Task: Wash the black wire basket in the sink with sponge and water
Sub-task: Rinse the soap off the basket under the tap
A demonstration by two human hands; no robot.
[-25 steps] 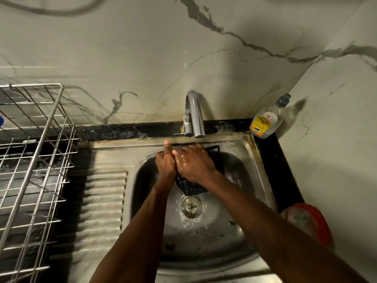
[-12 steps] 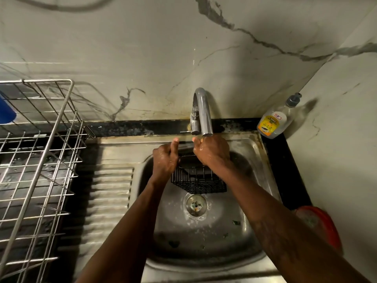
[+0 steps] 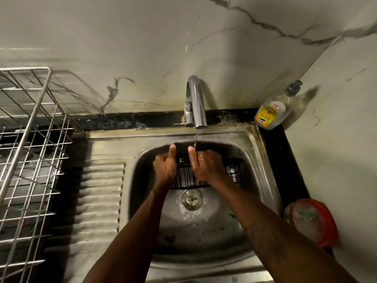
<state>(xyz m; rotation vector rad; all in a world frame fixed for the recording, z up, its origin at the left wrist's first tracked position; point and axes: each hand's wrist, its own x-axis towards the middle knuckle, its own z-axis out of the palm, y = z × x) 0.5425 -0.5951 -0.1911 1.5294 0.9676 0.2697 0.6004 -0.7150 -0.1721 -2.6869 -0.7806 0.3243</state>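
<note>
Left hand (image 3: 164,169) and right hand (image 3: 205,166) grip the black wire basket (image 3: 233,170) in the sink (image 3: 253,148), under a thin water stream (image 3: 196,137) from the faucet (image 3: 196,103). No sponge is visible, so this looks like rinsing.

The tap (image 3: 196,103) overhangs the sink's (image 3: 255,144) back rim above the basket (image 3: 184,179); room lies open over the drain (image 3: 192,200).

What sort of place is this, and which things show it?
Probably a home kitchen: a steel sink with a running tap, a wire dish rack beside it, and a soap bottle.
</note>
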